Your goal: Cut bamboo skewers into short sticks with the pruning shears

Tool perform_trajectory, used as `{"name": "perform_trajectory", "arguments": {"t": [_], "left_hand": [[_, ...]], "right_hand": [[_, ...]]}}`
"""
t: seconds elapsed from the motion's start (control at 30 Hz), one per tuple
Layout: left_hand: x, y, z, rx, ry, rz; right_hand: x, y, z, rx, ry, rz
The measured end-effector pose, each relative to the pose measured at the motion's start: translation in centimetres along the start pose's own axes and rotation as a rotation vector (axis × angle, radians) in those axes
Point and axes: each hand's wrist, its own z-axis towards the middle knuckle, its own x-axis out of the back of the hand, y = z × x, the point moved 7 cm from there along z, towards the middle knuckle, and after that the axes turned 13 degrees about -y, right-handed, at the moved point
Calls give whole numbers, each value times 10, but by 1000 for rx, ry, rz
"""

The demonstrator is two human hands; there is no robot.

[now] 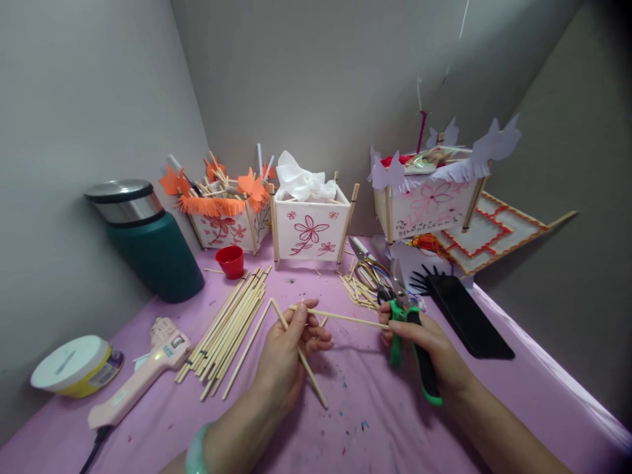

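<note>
My left hand (291, 352) is closed around thin wooden sticks. One stick (316, 385) slants down through its grip toward me. A second stick (345, 318) runs sideways from the left fingers to my right hand (424, 342), whose thumb pinches its far end. That right hand also holds pruning shears (405, 316) with green and black handles, blades pointing away from me. Left of my left hand lies a bundle of sticks (237, 329), some with dark bands, and a single stick (247, 349) beside it. Short cut stick pieces (358, 291) lie beyond my hands, near scissors (372, 273).
Three decorated paper boxes, orange-trimmed (222, 227), plain white (311, 230) and purple-trimmed (429, 207), line the back. At left stand a green bottle (153, 250), a tub (79, 368) and a pink glue gun (138, 382). A red cup (230, 262) and black phone (467, 316) are also there.
</note>
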Motion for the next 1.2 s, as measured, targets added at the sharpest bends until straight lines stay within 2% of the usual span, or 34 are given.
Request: {"name": "perform_trajectory", "arguments": {"t": [0.1, 0.23, 0.4, 0.53, 0.67, 0.9, 1.07, 1.2], "left_hand": [[9, 1, 1, -9, 65, -22], [16, 1, 2, -13, 114, -33], [12, 1, 1, -9, 110, 37], [7, -1, 0, 15, 82, 62], [1, -12, -2, 104, -11, 75], [-19, -26, -8, 246, -304, 26], [-17, -37, -9, 393, -367, 50], [-20, -44, -10, 422, -435, 129]], "right_hand": [[2, -4, 2, 70, -39, 55], [3, -12, 0, 159, -50, -27], [-7, -15, -5, 158, -148, -204], [-15, -17, -6, 177, -205, -223], [-20, -16, -5, 186, -252, -243], [-12, -20, -6, 198, -157, -253], [-16, -20, -9, 165, -238, -228], [-31, -17, -13, 184, -339, -366]]}}
